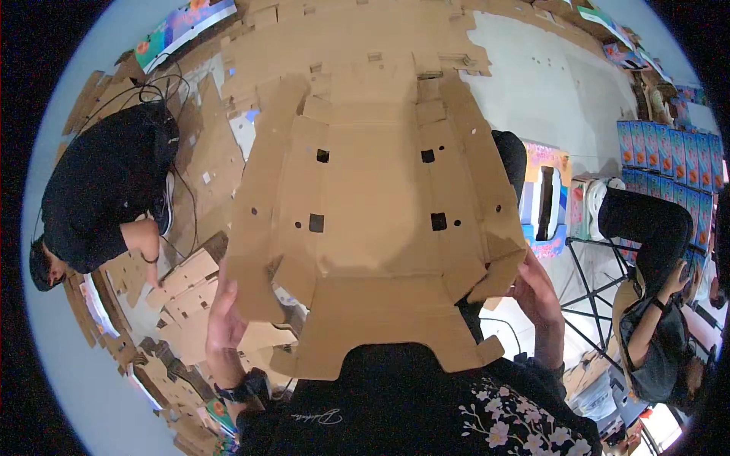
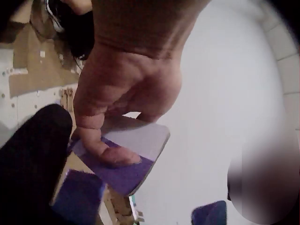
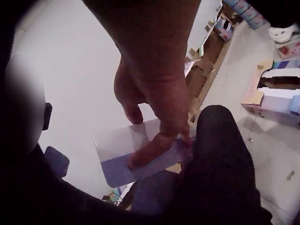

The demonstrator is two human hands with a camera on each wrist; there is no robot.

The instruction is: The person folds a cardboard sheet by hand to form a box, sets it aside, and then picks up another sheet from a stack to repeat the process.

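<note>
A large brown cardboard box blank [image 1: 372, 197], partly folded with its sides and flaps raised, spreads out before my body. Square and round holes pierce it, and its near flap has a wide cut-out edge. At its near left corner my left hand [image 1: 226, 313] grips a side flap. My right hand [image 1: 538, 292] grips the matching flap at the near right. In the left wrist view, the thumb lies across a purple and lilac printed panel [image 2: 129, 176]. The right wrist view shows fingers around a similar printed panel [image 3: 117, 171]. The fingers behind the cardboard are partly hidden.
Flattened cardboard [image 1: 190, 319] lies around the floor at the left, where a person in black [image 1: 106, 190] bends down. To the right are a printed box [image 1: 544, 201], a folding stool [image 1: 601, 281], stacked blue boxes [image 1: 661, 152] and another seated person [image 1: 658, 342].
</note>
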